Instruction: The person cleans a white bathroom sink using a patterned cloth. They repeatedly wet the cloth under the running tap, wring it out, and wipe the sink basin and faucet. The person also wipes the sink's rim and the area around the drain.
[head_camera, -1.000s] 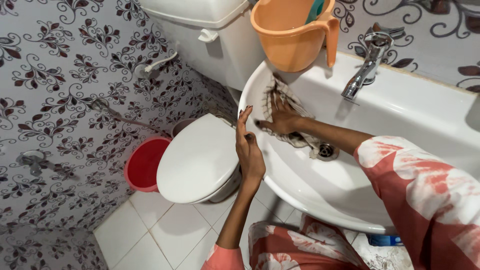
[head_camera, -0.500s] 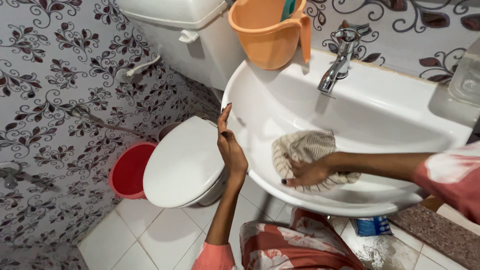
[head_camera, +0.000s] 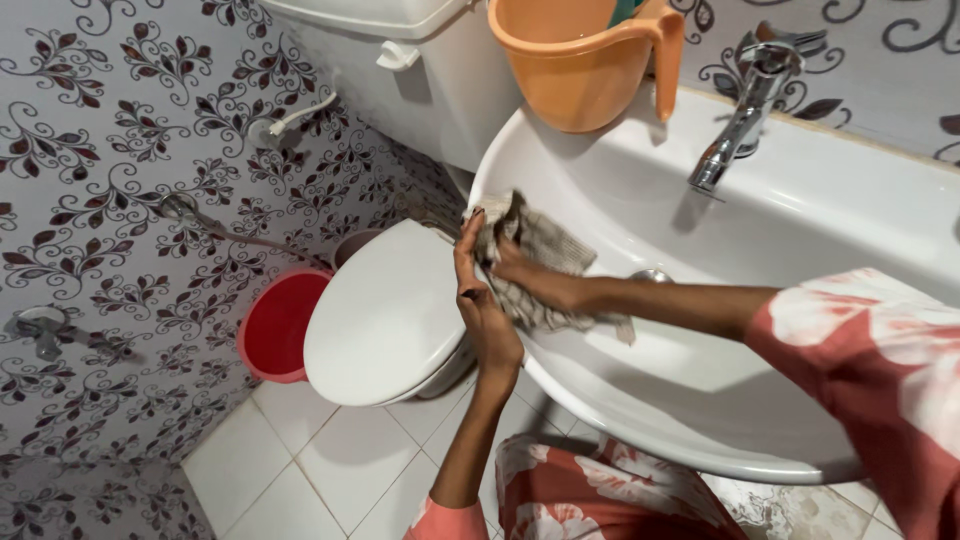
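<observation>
My right hand (head_camera: 528, 280) grips a beige checked cloth (head_camera: 540, 255) and presses it on the left inner wall of the white washbasin (head_camera: 800, 230), close to the rim. My left hand (head_camera: 482, 300) is held upright against the outside of the basin's left rim, fingers straight and together, holding nothing, right beside the cloth. The drain (head_camera: 652, 275) shows just behind my right forearm.
A chrome tap (head_camera: 742, 115) stands at the basin's back. An orange jug (head_camera: 580, 55) sits on the back left corner. Left of the basin is a white toilet with closed lid (head_camera: 385, 315) and cistern (head_camera: 420, 70). A red bucket (head_camera: 280, 325) stands by the patterned wall.
My right hand has swept the cloth from the basin's front bottom up to its left rim, beside my left hand. The left hand has stayed at the rim.
</observation>
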